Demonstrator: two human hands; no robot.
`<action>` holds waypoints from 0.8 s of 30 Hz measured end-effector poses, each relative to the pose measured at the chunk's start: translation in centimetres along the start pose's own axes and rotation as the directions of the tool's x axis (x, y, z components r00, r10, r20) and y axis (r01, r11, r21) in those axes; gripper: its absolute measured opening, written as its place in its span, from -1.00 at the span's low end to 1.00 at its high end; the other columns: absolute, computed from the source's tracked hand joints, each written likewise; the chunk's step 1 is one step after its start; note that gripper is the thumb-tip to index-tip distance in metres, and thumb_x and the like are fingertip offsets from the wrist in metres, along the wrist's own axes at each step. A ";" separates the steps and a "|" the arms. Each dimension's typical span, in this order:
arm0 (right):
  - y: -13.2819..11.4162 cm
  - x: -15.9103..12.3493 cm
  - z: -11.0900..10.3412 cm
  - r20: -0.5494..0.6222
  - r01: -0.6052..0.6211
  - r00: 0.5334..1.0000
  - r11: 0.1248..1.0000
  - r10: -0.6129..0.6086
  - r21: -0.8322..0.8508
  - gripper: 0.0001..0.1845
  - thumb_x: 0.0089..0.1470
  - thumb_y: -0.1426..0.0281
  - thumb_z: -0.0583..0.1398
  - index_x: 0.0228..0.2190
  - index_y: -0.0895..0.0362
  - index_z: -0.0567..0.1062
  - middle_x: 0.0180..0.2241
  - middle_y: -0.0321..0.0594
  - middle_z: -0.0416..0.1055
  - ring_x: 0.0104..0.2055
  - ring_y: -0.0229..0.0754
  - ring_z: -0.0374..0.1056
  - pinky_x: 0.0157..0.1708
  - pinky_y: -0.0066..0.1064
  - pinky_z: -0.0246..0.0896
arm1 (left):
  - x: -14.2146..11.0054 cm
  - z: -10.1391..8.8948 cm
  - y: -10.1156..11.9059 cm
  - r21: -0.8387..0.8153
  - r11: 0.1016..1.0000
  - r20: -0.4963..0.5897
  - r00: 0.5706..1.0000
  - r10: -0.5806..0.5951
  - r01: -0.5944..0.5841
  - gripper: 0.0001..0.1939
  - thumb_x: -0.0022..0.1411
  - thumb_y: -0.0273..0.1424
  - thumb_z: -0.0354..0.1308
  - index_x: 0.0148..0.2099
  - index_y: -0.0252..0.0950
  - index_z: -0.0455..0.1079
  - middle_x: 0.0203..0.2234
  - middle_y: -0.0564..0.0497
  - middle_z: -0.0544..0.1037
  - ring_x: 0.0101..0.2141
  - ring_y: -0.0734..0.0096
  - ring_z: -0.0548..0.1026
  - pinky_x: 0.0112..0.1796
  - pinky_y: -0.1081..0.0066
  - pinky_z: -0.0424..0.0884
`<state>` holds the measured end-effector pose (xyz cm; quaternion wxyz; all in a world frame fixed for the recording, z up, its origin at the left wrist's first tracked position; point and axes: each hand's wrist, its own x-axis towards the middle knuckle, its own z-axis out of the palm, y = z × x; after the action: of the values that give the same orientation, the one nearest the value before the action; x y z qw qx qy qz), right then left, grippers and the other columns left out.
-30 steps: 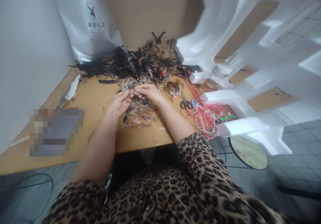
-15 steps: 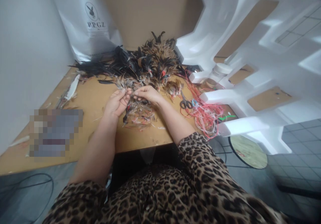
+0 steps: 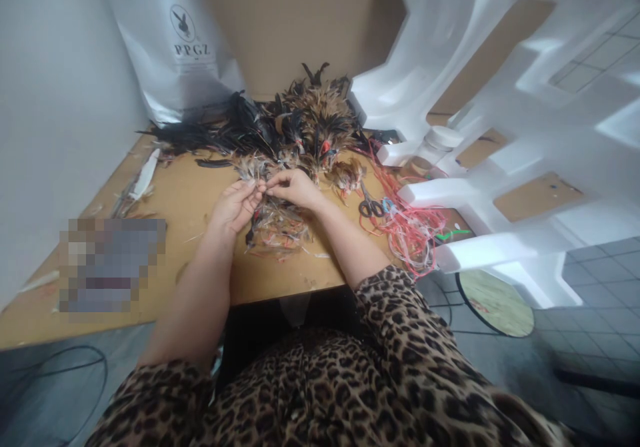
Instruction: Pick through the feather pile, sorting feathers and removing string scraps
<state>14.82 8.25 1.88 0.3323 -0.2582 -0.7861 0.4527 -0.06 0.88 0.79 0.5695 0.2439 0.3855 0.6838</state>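
My left hand (image 3: 237,205) is closed in a pinch on a feather (image 3: 259,172), which shows as a thin pale streak above the fingertips. Thumb and fingers of my right hand (image 3: 295,190) press together right beside it, and the fingertips of both hands meet. Whatever the right fingers pinch is too small to make out. Behind the hands lies a pale greyish-brown feather tuft (image 3: 245,165). A loose heap of feather scraps and clear and reddish strands (image 3: 280,230) lies on the table just below my right wrist.
Black feathers (image 3: 245,127) and brown feather bunches (image 3: 325,110) cover the back of the wooden table (image 3: 185,187). Scissors (image 3: 371,207) and tangled pink strings (image 3: 413,233) lie at the right, beside white foam pieces (image 3: 475,253). A silver bag (image 3: 175,87) stands behind. A pixelated object (image 3: 113,263) is at the left.
My left hand has shifted slightly right and up, bringing its fingertips against those of my right hand. The right hand has barely moved.
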 end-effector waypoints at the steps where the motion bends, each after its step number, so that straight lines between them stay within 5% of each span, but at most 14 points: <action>1: 0.0 0.0 0.2 0.004 0.007 1.000 1.000 -0.007 -0.008 -0.83 -0.16 0.40 0.28 -0.45 0.25 0.56 -0.50 -0.31 0.46 -0.44 -0.38 0.28 -0.33 -0.51 0.16 | 0.0 0.0 0.0 0.001 1.000 0.012 1.000 -0.001 0.001 -0.90 0.11 -0.62 0.14 -0.42 -0.42 0.43 -0.52 -0.04 0.54 -0.52 0.62 0.49 -0.45 0.69 0.43; 5: 0.1 0.2 0.6 -0.028 -0.075 0.996 0.979 0.082 0.190 -0.82 -0.17 0.37 0.29 -0.51 0.26 0.52 -0.56 -0.32 0.43 -0.49 -0.40 0.27 -0.39 -0.53 0.14 | 0.1 -0.2 0.0 -0.005 1.000 0.009 1.000 0.004 -0.004 -0.92 0.10 -0.61 0.14 -0.41 -0.41 0.43 -0.47 -0.04 0.56 -0.50 0.58 0.51 -0.50 0.67 0.43; 10: 0.6 0.5 0.7 -0.012 -0.236 0.958 0.812 0.287 0.534 -0.73 -0.23 0.28 0.33 -0.47 0.21 0.51 -0.57 -0.33 0.43 -0.55 -0.43 0.25 -0.49 -0.56 0.13 | 0.1 -0.3 -0.2 0.019 0.999 -0.053 0.998 -0.034 0.035 -0.97 0.08 -0.59 0.18 -0.40 -0.41 0.41 -0.44 -0.05 0.57 -0.50 0.54 0.53 -0.57 0.67 0.39; 16: 0.3 0.5 1.7 -0.043 -0.274 0.930 0.766 0.365 0.582 -0.73 -0.27 0.30 0.35 -0.47 0.19 0.53 -0.60 -0.35 0.43 -0.60 -0.45 0.21 -0.60 -0.60 0.02 | 0.0 0.0 -0.7 0.061 0.995 -0.036 0.996 -0.080 0.082 -0.98 0.07 -0.57 0.18 -0.40 -0.44 0.40 -0.49 -0.06 0.56 -0.52 0.53 0.53 -0.61 0.69 0.34; 24: -0.6 0.3 2.3 -0.181 -0.196 0.928 0.841 0.325 0.504 -0.86 -0.26 0.41 0.33 -0.52 0.19 0.56 -0.53 -0.34 0.49 -0.43 -0.38 0.35 -0.23 -0.48 0.24 | 0.0 0.4 -0.7 0.064 0.994 -0.074 0.994 -0.080 0.085 -0.97 0.05 -0.58 0.21 -0.42 -0.46 0.40 -0.58 -0.04 0.52 -0.59 0.61 0.48 -0.62 0.71 0.32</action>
<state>12.83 6.97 1.71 0.4202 -0.3303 -0.5568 0.6358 0.63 0.98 0.45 0.5745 0.2222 0.4380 0.6547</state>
